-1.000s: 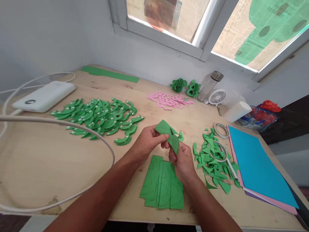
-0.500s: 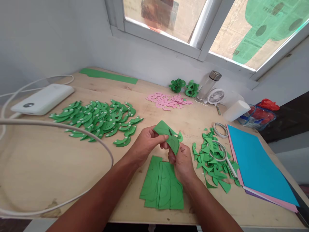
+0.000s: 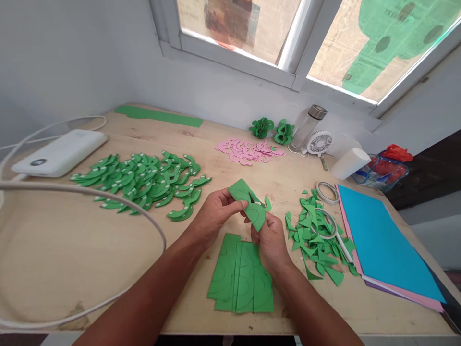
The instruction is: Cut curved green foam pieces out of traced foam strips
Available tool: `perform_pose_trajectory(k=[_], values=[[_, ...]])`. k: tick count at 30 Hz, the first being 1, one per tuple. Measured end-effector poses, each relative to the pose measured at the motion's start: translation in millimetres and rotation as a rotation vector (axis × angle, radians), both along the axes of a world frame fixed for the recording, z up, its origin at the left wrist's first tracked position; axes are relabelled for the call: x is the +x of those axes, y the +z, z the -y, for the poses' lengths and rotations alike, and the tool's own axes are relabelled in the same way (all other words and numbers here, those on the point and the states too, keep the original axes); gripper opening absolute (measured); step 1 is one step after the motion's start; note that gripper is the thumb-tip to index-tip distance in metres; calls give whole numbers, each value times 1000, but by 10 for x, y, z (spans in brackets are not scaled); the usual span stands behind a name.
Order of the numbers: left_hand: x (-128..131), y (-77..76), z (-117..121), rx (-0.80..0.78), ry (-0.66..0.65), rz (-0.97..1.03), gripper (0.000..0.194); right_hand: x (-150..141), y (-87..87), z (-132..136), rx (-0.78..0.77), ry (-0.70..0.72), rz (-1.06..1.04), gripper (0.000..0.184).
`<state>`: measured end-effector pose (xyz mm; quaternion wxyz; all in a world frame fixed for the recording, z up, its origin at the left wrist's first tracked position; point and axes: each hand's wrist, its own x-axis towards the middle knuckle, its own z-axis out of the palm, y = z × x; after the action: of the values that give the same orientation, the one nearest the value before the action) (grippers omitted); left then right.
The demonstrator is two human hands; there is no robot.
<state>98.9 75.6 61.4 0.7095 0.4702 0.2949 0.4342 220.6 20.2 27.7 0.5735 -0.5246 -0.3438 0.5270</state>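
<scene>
My left hand (image 3: 220, 211) pinches a piece of green paper (image 3: 239, 190) with curved pencil lines, thumb on top. My right hand (image 3: 271, 235) is closed at the paper's lower right edge, on scissors mostly hidden by the hand and paper. A dark blade (image 3: 251, 198) shows in a cut in the paper. A partly cut curved strip (image 3: 267, 203) sticks out on the right. Below my hands lie several green paper pieces (image 3: 236, 278) marked with curves, overlapping on the table.
On the left are a heap of green curved cutouts (image 3: 144, 182) and a white power bank (image 3: 59, 153) with a looping cable (image 3: 118, 194). Pink cutouts (image 3: 248, 151) lie behind. At right are green scraps (image 3: 317, 240), a magnifying glass (image 3: 340, 240), a tape roll (image 3: 327, 192) and blue sheets (image 3: 389, 240).
The cut in the green paper looks a little different, with the dark blade less plain between its edges. Both hands keep their hold; the whole view has shifted slightly.
</scene>
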Motion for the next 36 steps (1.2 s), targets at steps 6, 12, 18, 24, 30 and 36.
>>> perform_pose_trajectory(k=[6, 12, 18, 24, 30, 36], values=[[-10, 4, -8, -44, 79, -22, 15, 10, -25, -2, 21, 7, 7, 46], [-17, -2, -14, -66, 105, -27, 16, 16, -36, 6, 57, 18, 23, 46], [-22, 30, -15, -81, 173, -15, 22, 7, -34, 8, 51, 1, 47, 48], [-11, 28, -18, -116, 160, -14, 20, -5, -16, 3, 45, 12, 54, 45], [-20, -6, -19, -111, 155, -18, 16, -13, -40, 14, 40, 20, 77, 45], [-29, -38, -37, -140, 133, -14, 15, -24, -38, 21, 49, 47, 63, 46]])
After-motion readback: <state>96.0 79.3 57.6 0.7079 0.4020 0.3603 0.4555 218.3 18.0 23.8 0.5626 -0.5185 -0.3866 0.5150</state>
